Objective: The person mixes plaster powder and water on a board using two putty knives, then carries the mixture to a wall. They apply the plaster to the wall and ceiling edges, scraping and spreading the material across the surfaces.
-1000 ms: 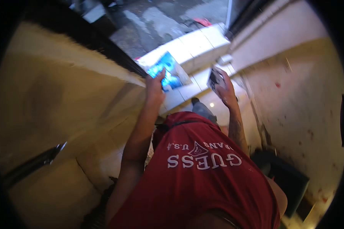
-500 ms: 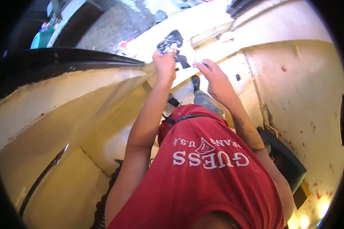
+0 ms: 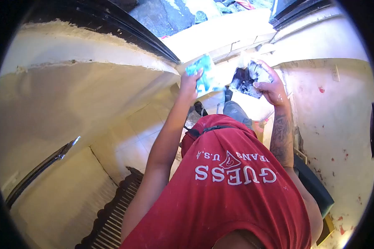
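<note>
My left hand (image 3: 190, 85) is closed on a flat turquoise-and-white piece (image 3: 203, 71), which stands up from the fingers in front of a bright ledge. My right hand (image 3: 274, 88) grips a dark, crumpled-looking piece (image 3: 244, 79) smeared with white; its thumb lies on the near face. A short gap separates the two pieces. Strong light washes out part of their edges, and what they are made of cannot be told. White specks mark my right hand.
Bright ledge (image 3: 232, 35) ahead, with a dark frame (image 3: 145, 31) at its left. Pale walls (image 3: 91, 95) (image 3: 336, 120) stand on both sides. A dark slatted object (image 3: 116, 207) lies low left; a dark green object (image 3: 313, 182) is low right.
The dark, white-smeared piece was at my left hand and now shows in my right. A turquoise-and-white piece now shows in my left hand. The view has shifted, and my hands are farther right.
</note>
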A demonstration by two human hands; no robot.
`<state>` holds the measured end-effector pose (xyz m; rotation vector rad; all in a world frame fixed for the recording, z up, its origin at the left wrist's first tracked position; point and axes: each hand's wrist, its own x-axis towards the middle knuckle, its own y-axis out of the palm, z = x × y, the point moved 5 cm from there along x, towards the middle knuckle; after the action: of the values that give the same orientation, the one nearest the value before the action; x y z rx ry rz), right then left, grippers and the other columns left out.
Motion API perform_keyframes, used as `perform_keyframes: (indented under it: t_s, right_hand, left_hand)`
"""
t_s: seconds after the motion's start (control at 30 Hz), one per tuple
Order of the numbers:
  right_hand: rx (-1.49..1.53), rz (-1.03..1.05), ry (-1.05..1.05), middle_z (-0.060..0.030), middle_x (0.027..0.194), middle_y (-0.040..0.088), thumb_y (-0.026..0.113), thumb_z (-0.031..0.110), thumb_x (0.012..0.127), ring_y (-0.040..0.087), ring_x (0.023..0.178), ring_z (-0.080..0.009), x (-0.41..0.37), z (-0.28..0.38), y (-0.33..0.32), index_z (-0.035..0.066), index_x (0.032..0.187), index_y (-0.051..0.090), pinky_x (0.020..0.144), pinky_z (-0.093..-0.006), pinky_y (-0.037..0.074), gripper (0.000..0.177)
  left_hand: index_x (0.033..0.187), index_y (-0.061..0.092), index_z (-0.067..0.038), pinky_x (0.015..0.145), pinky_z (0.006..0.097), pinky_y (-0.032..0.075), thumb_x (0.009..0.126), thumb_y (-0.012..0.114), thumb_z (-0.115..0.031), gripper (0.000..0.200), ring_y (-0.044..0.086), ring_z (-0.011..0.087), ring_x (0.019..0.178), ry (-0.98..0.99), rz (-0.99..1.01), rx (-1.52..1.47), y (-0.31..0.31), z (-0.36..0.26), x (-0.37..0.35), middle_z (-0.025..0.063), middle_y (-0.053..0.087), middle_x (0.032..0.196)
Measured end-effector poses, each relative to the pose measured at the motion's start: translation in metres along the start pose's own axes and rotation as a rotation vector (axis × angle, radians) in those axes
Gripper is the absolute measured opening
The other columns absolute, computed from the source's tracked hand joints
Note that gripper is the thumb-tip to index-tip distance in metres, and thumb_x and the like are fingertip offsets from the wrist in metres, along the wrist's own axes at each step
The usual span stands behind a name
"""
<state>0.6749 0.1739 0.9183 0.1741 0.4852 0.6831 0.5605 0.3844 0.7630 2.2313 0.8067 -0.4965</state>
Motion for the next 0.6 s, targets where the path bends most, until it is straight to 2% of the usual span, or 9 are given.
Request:
perform_keyframes:
  t_s: [0.1,0.13,0.2,0.27,0.3,0.37,0.53,0.6]
  right_hand:
    - [-0.011,-0.022,-0.092,-0.0106,0.115,0.055,0.053,-0.006,0.062,0.056,0.093,-0.0147,0.024,-0.025,-0.002,-0.003,0.13,0.042,0.078,-0.0234,0.046,0.068]
    - [-0.059,0.022,-0.203,-0.0114,0.114,0.055,0.053,-0.007,0.062,0.055,0.092,-0.0151,0.035,-0.024,0.013,-0.004,0.129,0.043,0.078,-0.0237,0.046,0.069]
    - [-0.306,0.043,-0.217,-0.0106,0.111,0.055,0.052,-0.003,0.061,0.053,0.096,-0.0169,0.06,-0.043,0.033,-0.001,0.128,0.045,0.083,-0.027,0.045,0.068]
    - [-0.377,0.211,-0.334,-0.0103,0.111,0.055,0.052,0.002,0.062,0.053,0.097,-0.0185,0.085,-0.062,0.068,0.001,0.127,0.046,0.084,-0.0286,0.045,0.065]
    - [-0.333,0.251,-0.316,-0.0106,0.113,0.053,0.051,0.004,0.062,0.053,0.098,-0.0184,0.095,-0.076,0.085,0.002,0.126,0.046,0.084,-0.0288,0.045,0.064]
    - [-0.336,0.266,-0.297,-0.0118,0.117,0.051,0.047,0.0,0.065,0.05,0.104,-0.0203,0.107,-0.094,0.115,0.004,0.126,0.046,0.088,-0.0304,0.042,0.061]
    - [-0.415,0.309,-0.514,-0.0155,0.113,0.049,0.039,-0.013,0.062,0.049,0.109,-0.029,0.127,-0.111,0.152,0.004,0.122,0.05,0.092,-0.0324,0.04,0.063]
    - [-0.453,0.328,-0.563,-0.0129,0.117,0.048,0.04,-0.011,0.065,0.047,0.114,-0.026,0.129,-0.113,0.158,0.006,0.123,0.049,0.096,-0.0327,0.038,0.061]
  left_hand:
    - [0.115,0.052,0.0,0.078,0.035,0.054,0.086,0.057,-0.004,0.029,0.063,0.0193,0.089,-0.062,-0.015,-0.029,-0.036,0.003,-0.043,0.0087,0.062,0.102]
    - [0.115,0.052,0.0,0.079,0.0355,0.054,0.087,0.056,-0.005,0.029,0.063,0.0194,0.089,-0.078,-0.033,-0.045,-0.049,0.004,-0.057,0.0087,0.062,0.102]
    - [0.115,0.052,0.0,0.079,0.0351,0.053,0.088,0.055,-0.008,0.028,0.063,0.0198,0.088,-0.075,-0.021,-0.087,-0.082,0.007,-0.079,0.0086,0.062,0.1]
    - [0.115,0.052,-0.001,0.08,0.0351,0.053,0.089,0.054,-0.011,0.028,0.063,0.0203,0.087,-0.056,-0.022,-0.135,-0.121,0.012,-0.092,0.0085,0.062,0.099]
    - [0.114,0.052,-0.001,0.08,0.0353,0.053,0.09,0.054,-0.012,0.027,0.063,0.0206,0.087,-0.045,-0.031,-0.161,-0.142,0.017,-0.098,0.0085,0.062,0.098]
    - [0.113,0.052,-0.003,0.08,0.0371,0.053,0.09,0.052,-0.015,0.026,0.064,0.0216,0.086,-0.053,-0.083,-0.178,-0.181,0.019,-0.112,0.0083,0.063,0.097]
    - [0.116,0.051,-0.004,0.083,0.0399,0.052,0.088,0.055,-0.015,0.031,0.063,0.0214,0.089,0.001,-0.17,-0.262,-0.209,0.0,-0.142,0.0087,0.063,0.104]
    - [0.117,0.052,-0.005,0.085,0.04,0.051,0.087,0.057,-0.017,0.032,0.063,0.0212,0.092,-0.015,-0.161,-0.279,-0.215,-0.004,-0.153,0.0078,0.063,0.103]
